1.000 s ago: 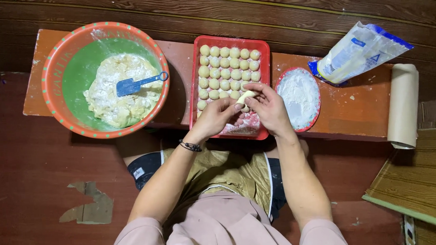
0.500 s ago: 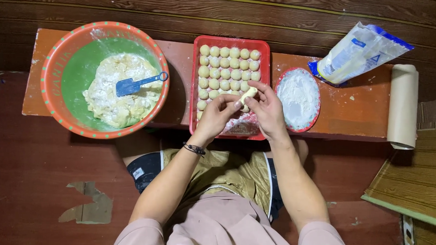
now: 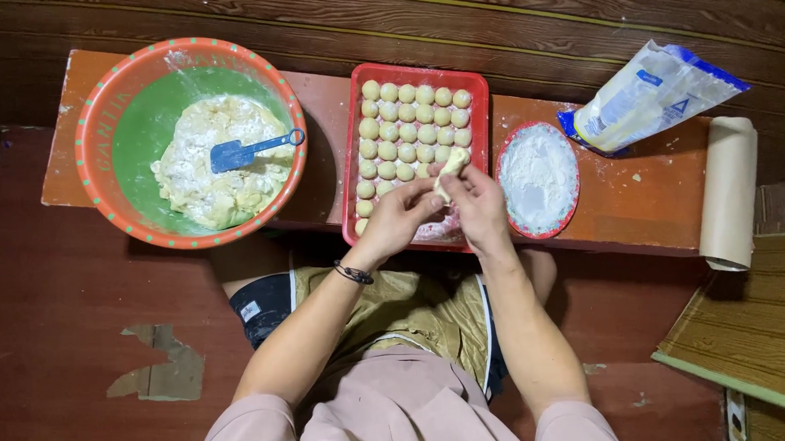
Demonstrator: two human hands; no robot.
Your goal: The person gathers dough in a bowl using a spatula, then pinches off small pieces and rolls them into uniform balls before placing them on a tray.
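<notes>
Both hands' fingers (image 3: 444,179) now pinching dough piece (image 3: 450,167), lifted higher over red tray (image 3: 351,143).

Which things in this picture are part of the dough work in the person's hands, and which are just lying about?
In use:
left hand and right hand, pinching a dough piece
red tray of dough balls
plate of flour
big bowl with dough mass and blue scraper

Lying about:
flour bag
paper roll
wooden board
</notes>
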